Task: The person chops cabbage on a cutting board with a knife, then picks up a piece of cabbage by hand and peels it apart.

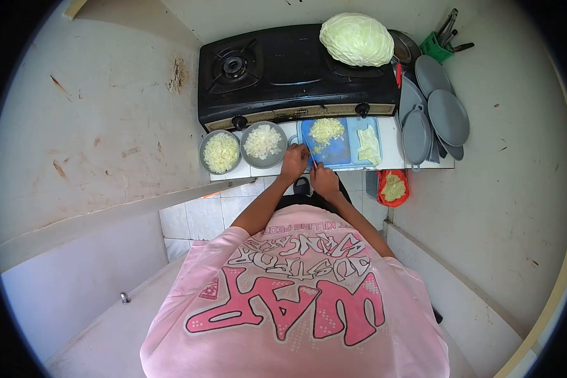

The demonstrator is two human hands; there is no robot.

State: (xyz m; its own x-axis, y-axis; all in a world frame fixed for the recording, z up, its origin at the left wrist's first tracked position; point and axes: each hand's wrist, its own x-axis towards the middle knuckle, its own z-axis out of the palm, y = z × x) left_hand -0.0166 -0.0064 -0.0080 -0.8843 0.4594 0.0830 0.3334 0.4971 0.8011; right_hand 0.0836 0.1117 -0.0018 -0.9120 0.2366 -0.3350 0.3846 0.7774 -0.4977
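Note:
My right hand (325, 181) is closed around the handle of a knife (314, 160) at the front edge of a blue cutting board (341, 155). The thin blade points away from me over the board's left part. Close to the blade, my left hand (295, 161) is bent with its fingers bunched at the board's left edge; what they hold, if anything, is hidden. Chopped cabbage (327, 130) lies in a heap on the board, with small bits nearer the knife. A pale cabbage leaf (368, 145) lies flat on the right, over a light blue tray (376, 124).
Left of the board stand a bowl of chopped cabbage (221, 152) and a bowl of white chopped pieces (263, 144). Behind is a black gas stove (290, 82) bearing a whole cabbage (357, 40). Grey plates (448, 117) stand right; a red bag (394, 200) holds shreds below.

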